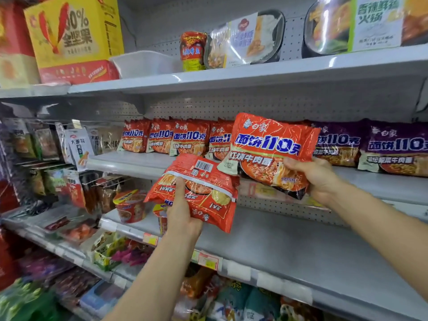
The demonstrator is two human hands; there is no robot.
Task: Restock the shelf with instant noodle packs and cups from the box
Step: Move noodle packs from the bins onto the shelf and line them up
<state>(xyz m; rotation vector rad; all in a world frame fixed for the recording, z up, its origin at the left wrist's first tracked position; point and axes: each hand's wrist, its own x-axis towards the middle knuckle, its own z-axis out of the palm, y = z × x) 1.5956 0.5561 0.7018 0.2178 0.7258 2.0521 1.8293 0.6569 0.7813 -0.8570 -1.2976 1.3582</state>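
The fourth shelved red pack [218,141] is partly hidden by the held front-facing pack [271,154], which is gripped at its lower right corner by the right hand [317,179], fingers hidden behind it. A second red pack [199,191], back side showing with barcode, is held by the left hand [183,216], thumb on its face. Four red packs and two purple packs [370,147] are lined up on the middle shelf [129,162]; one red noodle cup [130,206] is seen below, blurred.

middle shelf [148,162] | red noodle packs [171,140] upright in a row | purple packs [393,148] right
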